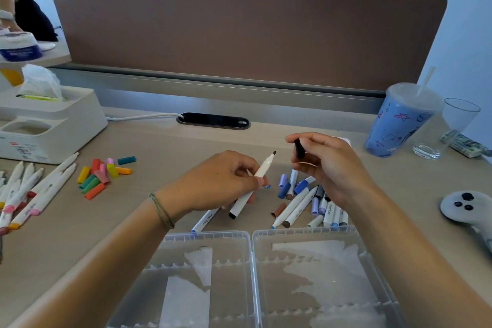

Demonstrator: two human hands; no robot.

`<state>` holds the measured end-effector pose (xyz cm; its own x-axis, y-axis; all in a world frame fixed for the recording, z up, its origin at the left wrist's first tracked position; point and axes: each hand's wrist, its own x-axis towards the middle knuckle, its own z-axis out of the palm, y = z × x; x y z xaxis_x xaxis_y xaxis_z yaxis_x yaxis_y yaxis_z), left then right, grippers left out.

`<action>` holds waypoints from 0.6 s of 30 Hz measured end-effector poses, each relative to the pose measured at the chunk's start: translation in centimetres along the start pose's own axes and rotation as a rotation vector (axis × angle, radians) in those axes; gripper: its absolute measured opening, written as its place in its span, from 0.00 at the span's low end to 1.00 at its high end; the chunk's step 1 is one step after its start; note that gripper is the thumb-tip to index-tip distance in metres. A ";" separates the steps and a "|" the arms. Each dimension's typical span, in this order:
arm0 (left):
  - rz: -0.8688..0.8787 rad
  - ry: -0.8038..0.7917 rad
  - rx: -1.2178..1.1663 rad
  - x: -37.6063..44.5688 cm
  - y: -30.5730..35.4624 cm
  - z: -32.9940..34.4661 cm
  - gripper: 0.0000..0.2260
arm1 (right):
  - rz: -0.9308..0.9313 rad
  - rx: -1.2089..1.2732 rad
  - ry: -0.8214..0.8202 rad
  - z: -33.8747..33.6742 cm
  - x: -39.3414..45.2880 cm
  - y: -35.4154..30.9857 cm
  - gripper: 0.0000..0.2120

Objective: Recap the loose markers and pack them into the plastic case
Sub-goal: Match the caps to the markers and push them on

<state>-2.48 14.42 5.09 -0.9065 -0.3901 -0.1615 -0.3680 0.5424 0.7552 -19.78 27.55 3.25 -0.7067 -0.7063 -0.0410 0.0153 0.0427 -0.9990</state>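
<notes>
My left hand [226, 181] grips an uncapped white marker [262, 170] with a black tip, pointing up and right. A short gap to its right, my right hand [324, 162] pinches a black cap [299, 148], held apart from the tip. Below my hands the clear plastic case [251, 242] lies open at the near edge, with no markers in it. Blue, purple and brown markers and caps [306, 200] lie under my right hand. More white markers [29, 189] lie at the far left, next to a heap of bright loose caps [102, 176].
A white tissue box [53, 120] stands at the back left. At the back right are a blue lidded cup [399, 122] with a straw and a clear glass [447, 128]. A grey controller [468, 208] lies on the right. A brown divider [239, 34] closes the desk's far side.
</notes>
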 end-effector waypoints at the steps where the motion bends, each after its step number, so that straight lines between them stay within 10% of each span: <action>1: -0.005 -0.004 -0.003 0.0 0.0 0.0 0.06 | 0.009 0.018 -0.028 0.0 0.0 0.0 0.14; 18: 0.024 -0.008 0.006 -0.1 0.2 0.2 0.09 | 0.059 0.155 0.021 -0.1 -0.1 -0.3 0.04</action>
<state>-2.48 14.70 5.17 -0.9168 -0.3707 -0.1483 -0.3469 0.5558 0.7555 -19.80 27.70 3.52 -0.7157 -0.6911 -0.1011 0.1653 -0.0270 -0.9859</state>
